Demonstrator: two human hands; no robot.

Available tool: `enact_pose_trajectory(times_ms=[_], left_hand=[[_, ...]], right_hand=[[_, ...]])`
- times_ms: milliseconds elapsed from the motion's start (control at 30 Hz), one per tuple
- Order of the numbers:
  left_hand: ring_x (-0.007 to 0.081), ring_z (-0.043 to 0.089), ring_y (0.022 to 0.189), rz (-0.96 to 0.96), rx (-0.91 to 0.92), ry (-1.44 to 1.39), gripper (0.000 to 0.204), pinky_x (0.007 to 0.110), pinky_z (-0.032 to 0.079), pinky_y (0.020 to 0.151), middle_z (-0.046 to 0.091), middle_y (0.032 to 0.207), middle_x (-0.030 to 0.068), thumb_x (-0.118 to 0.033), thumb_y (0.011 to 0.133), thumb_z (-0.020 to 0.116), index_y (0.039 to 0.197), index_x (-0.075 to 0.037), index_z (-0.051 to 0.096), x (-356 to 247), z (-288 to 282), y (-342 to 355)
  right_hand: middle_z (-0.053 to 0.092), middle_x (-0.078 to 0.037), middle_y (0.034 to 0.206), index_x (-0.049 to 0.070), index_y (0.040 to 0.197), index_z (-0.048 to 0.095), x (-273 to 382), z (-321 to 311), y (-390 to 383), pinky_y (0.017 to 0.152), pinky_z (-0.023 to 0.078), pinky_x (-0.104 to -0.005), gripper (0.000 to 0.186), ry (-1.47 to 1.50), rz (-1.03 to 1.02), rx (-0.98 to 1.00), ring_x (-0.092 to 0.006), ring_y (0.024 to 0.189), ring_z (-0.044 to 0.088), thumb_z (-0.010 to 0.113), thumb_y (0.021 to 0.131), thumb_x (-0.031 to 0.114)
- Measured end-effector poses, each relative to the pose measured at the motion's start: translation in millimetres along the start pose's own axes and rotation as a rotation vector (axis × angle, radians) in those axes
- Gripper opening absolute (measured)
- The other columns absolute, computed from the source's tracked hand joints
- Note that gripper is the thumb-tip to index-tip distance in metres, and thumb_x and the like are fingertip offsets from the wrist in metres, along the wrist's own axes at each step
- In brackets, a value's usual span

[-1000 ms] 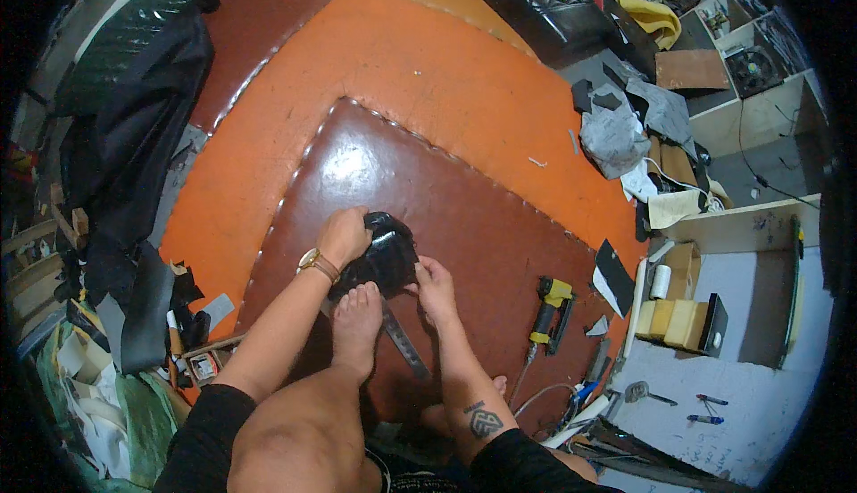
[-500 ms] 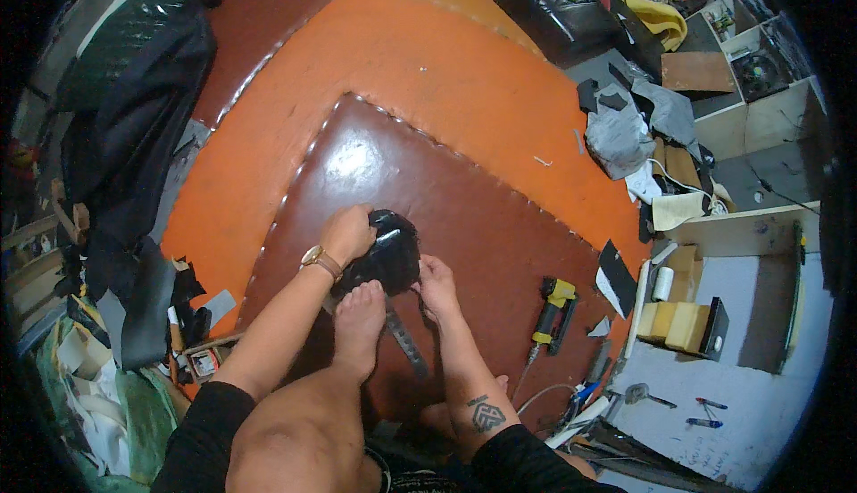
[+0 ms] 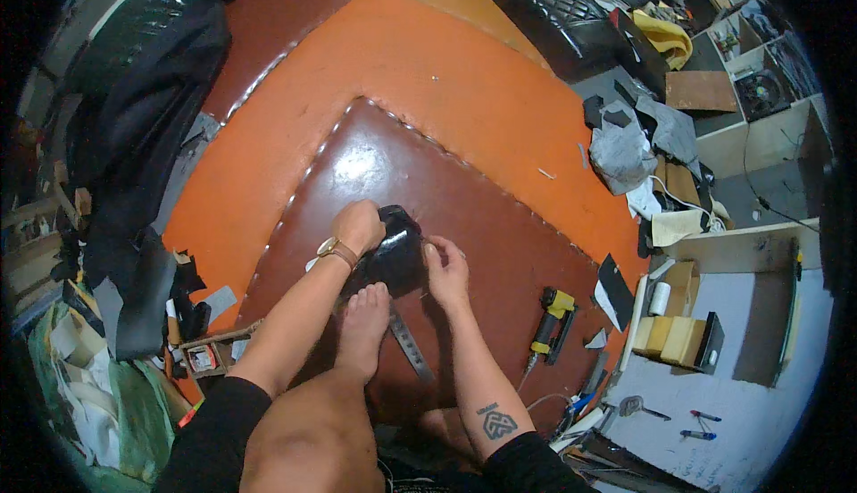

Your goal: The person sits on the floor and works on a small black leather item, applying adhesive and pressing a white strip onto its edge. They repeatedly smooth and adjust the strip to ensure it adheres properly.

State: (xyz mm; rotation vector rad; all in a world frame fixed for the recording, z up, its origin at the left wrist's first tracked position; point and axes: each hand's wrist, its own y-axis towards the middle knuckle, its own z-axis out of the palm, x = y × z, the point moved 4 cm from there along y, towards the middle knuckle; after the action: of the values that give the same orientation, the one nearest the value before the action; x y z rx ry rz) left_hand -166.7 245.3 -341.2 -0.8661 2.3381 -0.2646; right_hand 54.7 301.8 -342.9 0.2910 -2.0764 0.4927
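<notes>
A glossy black piece (image 3: 398, 265), rounded at its top and looking like leather or vinyl, lies on the brown floor covering. Its upper left edge is gripped by my left hand (image 3: 359, 227), fingers curled, a watch on the wrist. At the right edge, my right hand (image 3: 446, 271) is closed in a pinch at the piece's border; the exact hold is small and partly hidden. The toes of my bare foot (image 3: 364, 319) press on the near edge. A flat grey metal strip (image 3: 411, 346) sticks out beside the foot, its far end hidden under the piece.
A yellow and black nail or staple gun (image 3: 552, 321) with a hose lies to the right. Beyond it stands a pale board (image 3: 678, 404) with foam blocks (image 3: 669, 339) and pens. Black sheeting (image 3: 134, 154) hangs at left. Grey scraps (image 3: 620, 154) and a quilted black cushion (image 3: 544, 15) lie farther off.
My right hand has moved up along the piece's right edge, its fingers now higher. My left hand keeps its grip. The whole view has shifted slightly.
</notes>
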Motion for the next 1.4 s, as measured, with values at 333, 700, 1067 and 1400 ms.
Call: enact_pose_trajectory(times_ms=[333, 700, 1067, 1400], left_hand=[[0.0370, 0.073, 0.106, 0.115, 0.187, -0.442, 0.050, 0.045, 0.056, 0.096, 0.076, 0.116, 0.0247, -0.037, 0.092, 0.082, 0.122, 0.002, 0.072, 19.5, -33.9, -17.0], [0.0268, 0.062, 0.124, -0.394, 0.011, -1.093, 0.058, 0.043, 0.049, 0.105, 0.068, 0.131, 0.0207, -0.043, 0.115, 0.049, 0.146, 0.006, 0.052, 96.1, 30.9, -172.3], [0.0374, 0.052, 0.144, 0.376, 0.057, -0.656, 0.100, 0.044, 0.042, 0.120, 0.053, 0.153, 0.0289, -0.048, 0.087, 0.088, 0.160, 0.003, 0.041, -31.8, -59.2, -33.9], [0.0446, 0.047, 0.147, 0.319, 0.019, -0.338, 0.098, 0.049, 0.041, 0.123, 0.046, 0.161, 0.0239, -0.039, 0.075, 0.096, 0.158, -0.013, 0.051, -11.5, -6.5, -94.2]], right_hand=[[0.067, -0.019, 0.140, 0.009, 0.145, 0.065, 23.3, 24.9, 41.0, 0.117, 0.045, -0.0428, 0.051, -0.033, -0.093, 0.417, -0.0328, 0.134, 0.061, 0.077, 0.098, 0.024], [0.070, -0.014, 0.123, 0.006, 0.125, 0.069, 46.6, 36.2, 46.8, 0.106, 0.051, -0.0410, 0.034, -0.039, -0.040, 0.216, -0.0287, 0.120, 0.066, 0.077, 0.093, 0.013], [0.069, -0.010, 0.122, 0.000, 0.132, 0.060, 43.7, -74.5, -30.8, 0.102, 0.050, -0.0368, 0.037, 0.299, 0.208, -0.179, -0.0214, 0.112, 0.064, 0.071, 0.105, 0.022], [0.072, -0.017, 0.125, -0.001, 0.138, 0.062, -30.1, -60.1, -118.0, 0.101, 0.053, -0.0400, 0.055, -0.002, 0.477, 0.053, -0.0231, 0.115, 0.067, 0.080, 0.099, 0.033]])
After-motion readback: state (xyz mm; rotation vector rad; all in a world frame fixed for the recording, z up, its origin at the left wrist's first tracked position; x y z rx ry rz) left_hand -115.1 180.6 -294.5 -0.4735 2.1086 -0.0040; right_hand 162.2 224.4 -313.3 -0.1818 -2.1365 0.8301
